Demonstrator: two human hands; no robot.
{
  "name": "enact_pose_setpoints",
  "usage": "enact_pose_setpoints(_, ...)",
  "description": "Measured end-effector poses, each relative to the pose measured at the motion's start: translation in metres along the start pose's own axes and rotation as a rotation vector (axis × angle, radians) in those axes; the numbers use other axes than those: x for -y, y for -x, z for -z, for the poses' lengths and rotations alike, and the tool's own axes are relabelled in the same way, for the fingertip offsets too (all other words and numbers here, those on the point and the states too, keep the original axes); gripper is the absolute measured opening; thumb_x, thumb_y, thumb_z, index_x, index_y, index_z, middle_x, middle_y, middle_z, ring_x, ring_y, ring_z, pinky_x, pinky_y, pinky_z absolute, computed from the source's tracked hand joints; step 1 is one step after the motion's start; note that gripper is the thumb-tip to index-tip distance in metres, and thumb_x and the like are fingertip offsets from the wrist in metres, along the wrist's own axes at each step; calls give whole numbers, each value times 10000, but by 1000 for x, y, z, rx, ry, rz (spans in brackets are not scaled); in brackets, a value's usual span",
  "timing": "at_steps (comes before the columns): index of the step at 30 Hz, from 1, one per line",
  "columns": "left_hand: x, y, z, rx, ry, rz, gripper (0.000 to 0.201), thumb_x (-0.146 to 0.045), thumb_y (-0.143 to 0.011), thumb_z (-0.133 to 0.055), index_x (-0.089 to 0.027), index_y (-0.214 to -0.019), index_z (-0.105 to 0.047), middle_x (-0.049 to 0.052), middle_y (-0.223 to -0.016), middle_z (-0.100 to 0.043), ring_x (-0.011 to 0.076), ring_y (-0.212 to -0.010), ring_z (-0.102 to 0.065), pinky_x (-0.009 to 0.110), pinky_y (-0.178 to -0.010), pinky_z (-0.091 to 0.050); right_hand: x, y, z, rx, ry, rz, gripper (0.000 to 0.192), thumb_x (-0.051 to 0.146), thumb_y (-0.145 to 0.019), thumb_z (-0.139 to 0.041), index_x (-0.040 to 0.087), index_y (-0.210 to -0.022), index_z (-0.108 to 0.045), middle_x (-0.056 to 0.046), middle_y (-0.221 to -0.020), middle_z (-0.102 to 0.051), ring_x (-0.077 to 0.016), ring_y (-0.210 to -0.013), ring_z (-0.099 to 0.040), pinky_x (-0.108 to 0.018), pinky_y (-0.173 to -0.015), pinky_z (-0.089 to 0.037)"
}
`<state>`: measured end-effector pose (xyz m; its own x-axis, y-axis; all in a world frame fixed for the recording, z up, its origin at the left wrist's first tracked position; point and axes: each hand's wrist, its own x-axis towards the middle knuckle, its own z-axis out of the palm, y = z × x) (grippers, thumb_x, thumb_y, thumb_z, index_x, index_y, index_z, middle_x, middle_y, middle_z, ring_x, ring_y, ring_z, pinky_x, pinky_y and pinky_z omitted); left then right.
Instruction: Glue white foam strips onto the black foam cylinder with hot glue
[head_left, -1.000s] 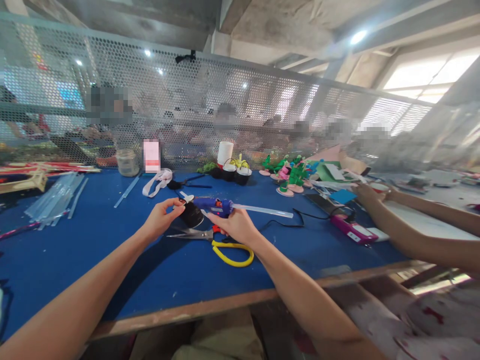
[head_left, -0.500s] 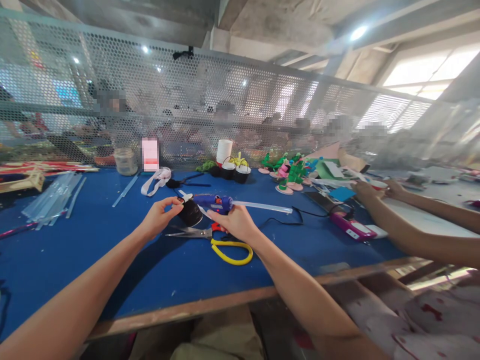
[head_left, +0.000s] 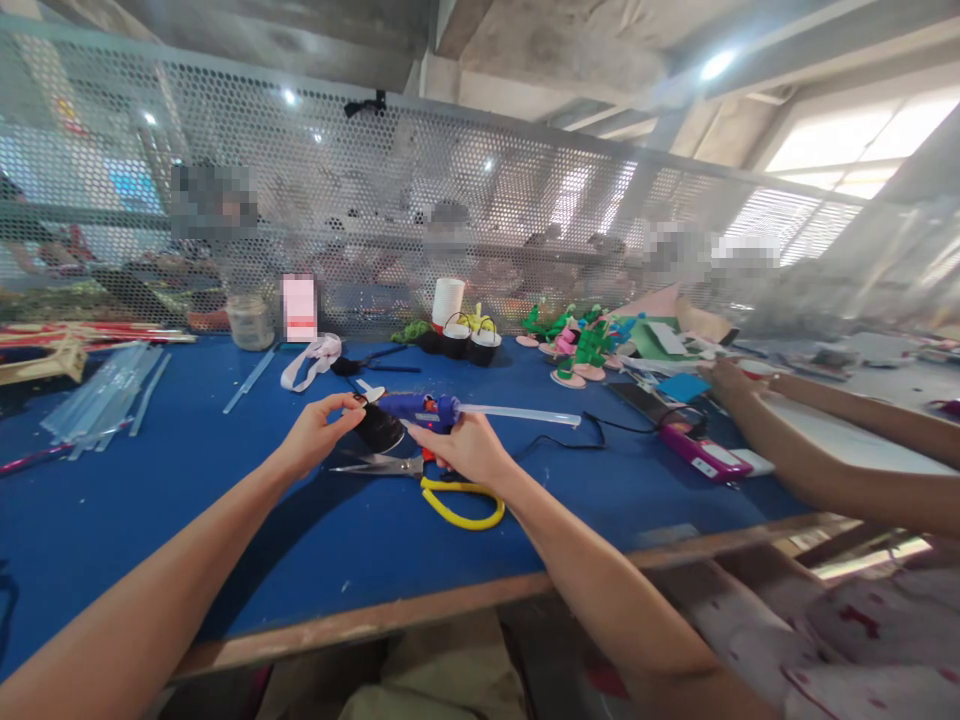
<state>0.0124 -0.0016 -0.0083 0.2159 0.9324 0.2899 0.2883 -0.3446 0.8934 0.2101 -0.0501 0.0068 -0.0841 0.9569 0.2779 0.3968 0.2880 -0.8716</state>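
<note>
My right hand [head_left: 471,448] is wrapped round a blue hot glue gun [head_left: 411,404], and a clear glue stick [head_left: 525,414] juts from its back end. The gun points left across the top of a small black cup [head_left: 379,430], which is tilted on the table. At the cup's upper left edge my left hand [head_left: 322,432] pinches with thumb and forefinger; the exact spot it grips is partly hidden. Just below the cup and gun lie scissors [head_left: 463,508] with yellow handles, blades toward the left.
Clear glue sticks [head_left: 112,395] lie in a bundle at left. Behind the cup are white ribbon [head_left: 311,362] and small black-and-white buckets [head_left: 486,346]. Green plant figures [head_left: 591,345] stand farther right, near a purple power strip [head_left: 701,450]. A co-worker's arms [head_left: 825,450] reach in from the right.
The glue gun has shifted slightly left, with its front end nearer my left fingertips over the cup. My left hand has stayed nearly still.
</note>
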Motion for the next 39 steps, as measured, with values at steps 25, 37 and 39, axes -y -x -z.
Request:
enact_pose_setpoints(25, -1, -1, 0, -11, 41, 30, 354, -530, -567, -625, -188, -644, -579, 79, -1016, -644, 253, -1013, -534, 370, -953, -315, 0, 0, 1, -2, 2, -3, 201, 333, -665, -564, 168, -558, -523, 63, -371, -431, -80, -322, -416, -200, -347, -356)
enact_pose_setpoints(37, 0, -2, 2, 9, -16, -9, 351, -526, -591, -597, -183, -659, -564, 103, -1046, -620, 256, -1034, -521, 379, -966, -302, -4, -9, 12, -23, 4, -79, 247, 349, -651, -573, 157, -502, -529, 50, -318, -426, -67, -297, -392, -189, -339, -331)
enact_pose_setpoints(39, -2, -1, 2, 1, -46, -37, 350, -530, -594, -587, -187, -656, -568, 105, -1032, -623, 259, -1034, -521, 386, -969, -300, -8, -13, 16, -21, -73, -96, 214, 337, -640, -585, 149, -548, -544, 56, -327, -434, -60, -294, -383, -181, -332, -317)
